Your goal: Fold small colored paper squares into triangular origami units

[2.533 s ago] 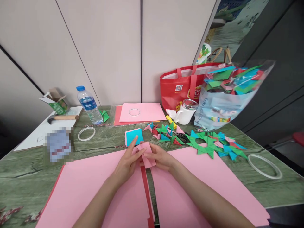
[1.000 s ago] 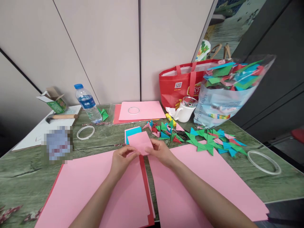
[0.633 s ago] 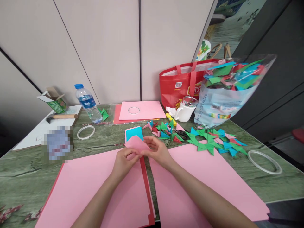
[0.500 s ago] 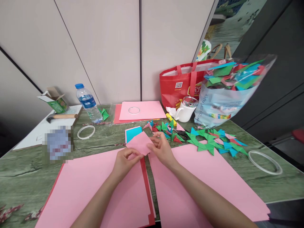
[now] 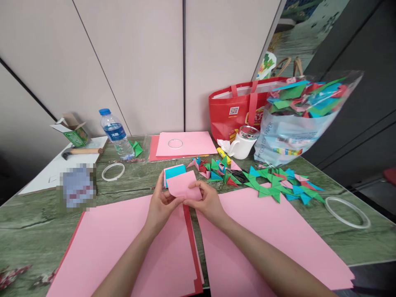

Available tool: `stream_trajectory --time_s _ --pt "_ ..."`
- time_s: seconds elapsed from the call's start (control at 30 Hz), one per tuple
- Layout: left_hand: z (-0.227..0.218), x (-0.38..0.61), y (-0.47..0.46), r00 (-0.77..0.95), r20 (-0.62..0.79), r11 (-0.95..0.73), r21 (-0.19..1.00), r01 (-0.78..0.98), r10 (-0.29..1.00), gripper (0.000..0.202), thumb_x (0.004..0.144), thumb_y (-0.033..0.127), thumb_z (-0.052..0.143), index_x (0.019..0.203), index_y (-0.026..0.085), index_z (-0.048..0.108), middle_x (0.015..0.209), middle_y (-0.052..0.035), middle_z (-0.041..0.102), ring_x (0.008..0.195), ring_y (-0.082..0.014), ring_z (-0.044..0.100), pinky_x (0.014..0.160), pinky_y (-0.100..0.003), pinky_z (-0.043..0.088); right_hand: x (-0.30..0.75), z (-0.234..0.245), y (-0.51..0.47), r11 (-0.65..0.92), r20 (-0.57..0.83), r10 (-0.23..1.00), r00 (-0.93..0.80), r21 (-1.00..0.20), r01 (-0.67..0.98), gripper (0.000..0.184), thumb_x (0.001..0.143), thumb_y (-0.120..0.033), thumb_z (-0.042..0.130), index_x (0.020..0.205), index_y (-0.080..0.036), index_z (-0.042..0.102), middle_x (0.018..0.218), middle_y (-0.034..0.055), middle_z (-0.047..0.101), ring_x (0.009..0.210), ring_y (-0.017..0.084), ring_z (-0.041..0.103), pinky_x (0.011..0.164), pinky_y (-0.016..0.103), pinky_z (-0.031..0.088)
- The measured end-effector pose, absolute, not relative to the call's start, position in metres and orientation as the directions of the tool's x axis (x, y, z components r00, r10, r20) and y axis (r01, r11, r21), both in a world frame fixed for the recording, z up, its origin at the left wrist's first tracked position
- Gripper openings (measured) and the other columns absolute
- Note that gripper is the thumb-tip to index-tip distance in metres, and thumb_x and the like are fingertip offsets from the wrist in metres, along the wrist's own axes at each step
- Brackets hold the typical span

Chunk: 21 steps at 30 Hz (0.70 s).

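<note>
A small pink paper square (image 5: 184, 184) is held up just above the table between both hands. My left hand (image 5: 161, 206) grips its left and lower edge, thumb on the front, index finger raised along the side. My right hand (image 5: 209, 202) pinches its lower right edge, fingers curled. Below the hands lie large pink sheets (image 5: 130, 243), the left stack resting on a red sheet. A blue square on a pink one (image 5: 174, 170) lies just behind the held paper.
Folded paper pieces in green, blue, red and pink (image 5: 272, 185) are scattered to the right. Behind stand a white mug (image 5: 240, 146), a red bag (image 5: 236, 111), a clear bag of coloured papers (image 5: 293, 119), a water bottle (image 5: 115, 134), tape rings (image 5: 348, 211), a hammer (image 5: 81, 152).
The pink paper went from a folded strip pressed on the table to an opened square lifted and turned between both hands. My left index finger is now raised along its edge.
</note>
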<state>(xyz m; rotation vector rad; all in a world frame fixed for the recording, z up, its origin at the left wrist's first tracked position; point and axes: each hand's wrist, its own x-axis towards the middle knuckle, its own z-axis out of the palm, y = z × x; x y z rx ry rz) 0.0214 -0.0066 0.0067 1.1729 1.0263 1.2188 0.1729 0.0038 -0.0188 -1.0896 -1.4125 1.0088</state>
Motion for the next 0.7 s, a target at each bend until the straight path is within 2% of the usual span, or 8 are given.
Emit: stream_trajectory --time_s 0.03,0.1,0.17,0.2,0.27,0.43,0.7 --pt "0.007 0.021 -0.006 0.091 0.018 -0.003 0.986 -0.165 0.996 0.095 0.066 0.021 0.069 0.138 0.022 0.007 0.083 -0.0038 0.07 0.078 -0.018 0.065 0.074 -0.032 0.05 0.172 -0.018 0.003 0.243 0.241 0.97 -0.032 -0.964 0.112 0.036 0.055 -0.033 0.073 0.085 -0.019 0.057 0.085 0.0026 0.06 0.079 0.018 0.055 0.067 0.027 0.043" --pt "0.006 0.02 -0.005 0.1 -0.019 0.037 0.983 -0.181 0.995 0.077 0.065 0.022 0.07 0.131 0.018 0.031 0.088 -0.0071 0.07 0.082 -0.0199 0.064 0.077 -0.033 0.049 0.171 -0.017 0.001 0.251 0.251 0.968 -0.013 -0.958 0.138 0.034 0.057 -0.034 0.072 0.083 -0.019 0.055 0.082 0.0019 0.058 0.076 0.017 0.054 0.064 0.027 0.043" --pt "0.004 0.019 -0.003 0.125 -0.049 0.071 0.981 -0.18 0.991 0.052 0.065 0.023 0.07 0.112 0.013 0.052 0.09 -0.0095 0.07 0.083 -0.0213 0.064 0.079 -0.032 0.049 0.17 -0.016 0.0 0.253 0.256 0.967 -0.001 -0.953 0.166 0.033 0.058 -0.035 0.072 0.081 -0.019 0.055 0.08 0.0013 0.057 0.074 0.017 0.053 0.063 0.026 0.042" --pt "0.003 0.018 -0.003 0.133 -0.058 0.082 0.98 -0.182 0.989 0.043 0.065 0.023 0.07 0.104 0.012 0.058 0.09 -0.0098 0.07 0.082 -0.0215 0.065 0.079 -0.032 0.049 0.17 -0.015 0.0 0.253 0.258 0.966 0.004 -0.951 0.177 0.033 0.058 -0.035 0.072 0.08 -0.019 0.054 0.079 0.0011 0.057 0.073 0.017 0.053 0.063 0.026 0.042" --pt "0.002 0.017 -0.003 0.131 -0.075 0.1 0.976 -0.192 0.989 0.036 0.064 0.023 0.07 0.097 0.011 0.062 0.089 -0.0093 0.071 0.078 -0.0216 0.066 0.076 -0.032 0.05 0.169 -0.015 -0.001 0.248 0.254 0.967 0.008 -0.951 0.182 0.032 0.058 -0.034 0.072 0.08 -0.019 0.054 0.079 0.0007 0.057 0.073 0.017 0.053 0.064 0.026 0.042" --pt "0.001 0.018 -0.003 0.121 -0.112 0.137 0.964 -0.227 0.986 0.035 0.062 0.021 0.072 0.095 0.011 0.065 0.084 -0.0082 0.072 0.071 -0.0223 0.066 0.069 -0.034 0.053 0.168 -0.015 -0.002 0.23 0.23 0.973 -0.017 -0.963 0.139 0.03 0.059 -0.034 0.071 0.078 -0.019 0.053 0.077 -0.0001 0.056 0.071 0.016 0.053 0.063 0.025 0.042" --pt "-0.004 0.017 -0.003 0.113 -0.131 0.156 0.954 -0.255 0.985 0.035 0.062 0.02 0.072 0.095 0.01 0.065 0.085 -0.0085 0.071 0.072 -0.0227 0.066 0.067 -0.035 0.055 0.168 -0.014 -0.002 0.229 0.23 0.973 -0.014 -0.96 0.159 0.029 0.059 -0.034 0.071 0.076 -0.019 0.053 0.077 0.0007 0.057 0.072 0.016 0.054 0.063 0.025 0.042"
